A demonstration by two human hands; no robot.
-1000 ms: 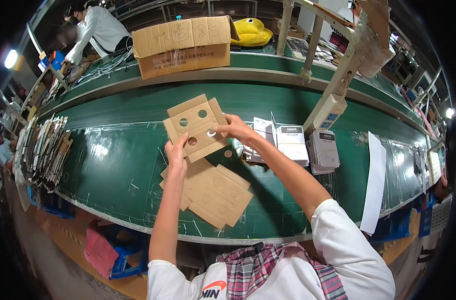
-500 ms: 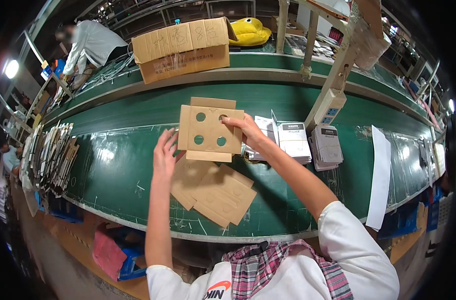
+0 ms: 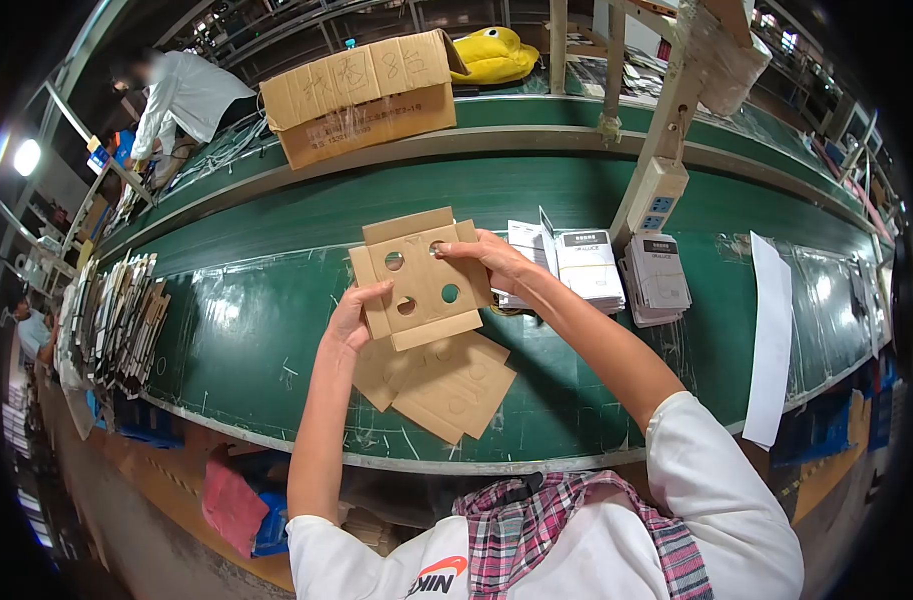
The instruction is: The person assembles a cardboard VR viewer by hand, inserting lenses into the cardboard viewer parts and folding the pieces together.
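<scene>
cardboard piece | left edge: left grip | upper right: right grip

We read a handwritten "8台" on the box, over printed lines too blurred for us to make out, and "NIK" under a swoosh on the shirt; print on the booklets is too small.

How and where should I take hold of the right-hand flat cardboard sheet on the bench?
Probably pinch the right-hand sheet by its right edge, coming in low from the right: that edge looks free. The sheet lies flat, its left side overlapping the other sheet, and the held four-hole panel crowds its far edge in this view.
</scene>
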